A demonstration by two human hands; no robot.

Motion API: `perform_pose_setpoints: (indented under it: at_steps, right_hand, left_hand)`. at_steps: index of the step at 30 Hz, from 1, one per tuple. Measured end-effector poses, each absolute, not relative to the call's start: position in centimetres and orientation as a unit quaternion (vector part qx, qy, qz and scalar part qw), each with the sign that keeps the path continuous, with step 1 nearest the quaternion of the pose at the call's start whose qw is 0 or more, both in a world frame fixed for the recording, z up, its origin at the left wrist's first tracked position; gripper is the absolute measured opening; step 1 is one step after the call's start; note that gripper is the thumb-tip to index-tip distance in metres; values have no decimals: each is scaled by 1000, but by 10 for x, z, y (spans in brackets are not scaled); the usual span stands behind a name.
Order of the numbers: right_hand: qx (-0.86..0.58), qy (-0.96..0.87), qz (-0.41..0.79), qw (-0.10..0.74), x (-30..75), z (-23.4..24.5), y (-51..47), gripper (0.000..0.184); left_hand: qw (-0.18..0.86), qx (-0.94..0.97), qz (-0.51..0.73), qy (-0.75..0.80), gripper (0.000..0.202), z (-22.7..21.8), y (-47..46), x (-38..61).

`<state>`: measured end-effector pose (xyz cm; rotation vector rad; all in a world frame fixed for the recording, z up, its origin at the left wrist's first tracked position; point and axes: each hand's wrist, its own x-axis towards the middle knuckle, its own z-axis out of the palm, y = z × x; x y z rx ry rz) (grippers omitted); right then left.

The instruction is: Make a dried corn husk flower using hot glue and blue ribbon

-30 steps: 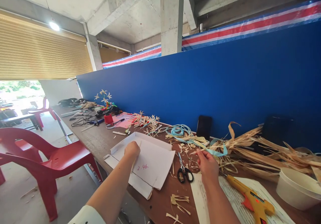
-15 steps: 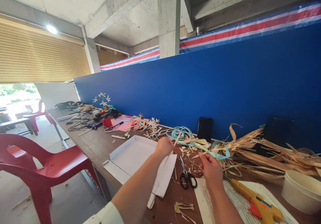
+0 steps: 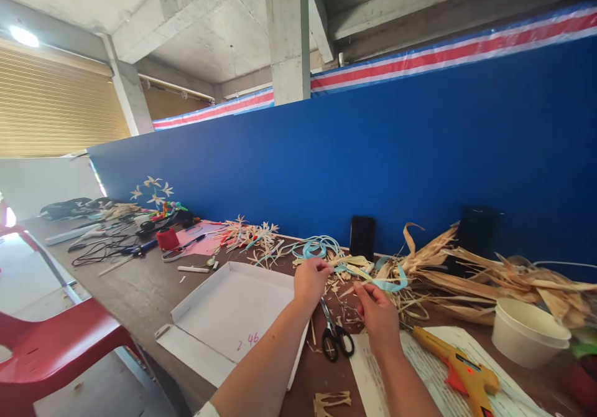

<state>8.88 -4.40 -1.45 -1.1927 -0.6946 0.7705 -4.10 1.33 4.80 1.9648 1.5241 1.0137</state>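
My left hand [image 3: 311,280] is closed in a pinch on a thin pale straw strip, just above the black scissors [image 3: 334,336]. My right hand [image 3: 377,310] is closed too, pinching the light blue ribbon [image 3: 368,276] that runs back to a coil of the same ribbon [image 3: 319,246]. The two hands are close together over the brown table [image 3: 140,292], with scraps of straw under them. The white flat cardboard box [image 3: 233,311], marked in red, lies to the left of my left forearm.
A yellow glue gun [image 3: 454,362] lies on printed paper [image 3: 429,373] at the right. A white bowl [image 3: 529,331] and a heap of dried husks [image 3: 471,267] sit beyond. A black phone [image 3: 362,237] leans on the blue partition [image 3: 373,155]. Red chair [image 3: 51,348] at left.
My left hand left the white box and moved right, with the straw strip, to meet my right hand at the ribbon. The view has swung to the right.
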Motion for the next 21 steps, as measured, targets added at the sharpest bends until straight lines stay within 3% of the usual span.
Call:
perform_pose_setpoints:
  at_steps: [6, 12, 21]
  right_hand:
    - [-550, -280, 329, 714, 90, -8, -49, 39]
    - [-562, -278, 318, 711, 90, -6, -51, 40]
    - [-553, -259, 329, 720, 91, -4, -52, 37]
  left_hand:
    - [439, 651, 471, 402, 27, 20, 11, -18]
    - [499, 641, 459, 359, 29, 7, 11, -25]
    - [487, 667, 439, 355, 19, 11, 5, -27]
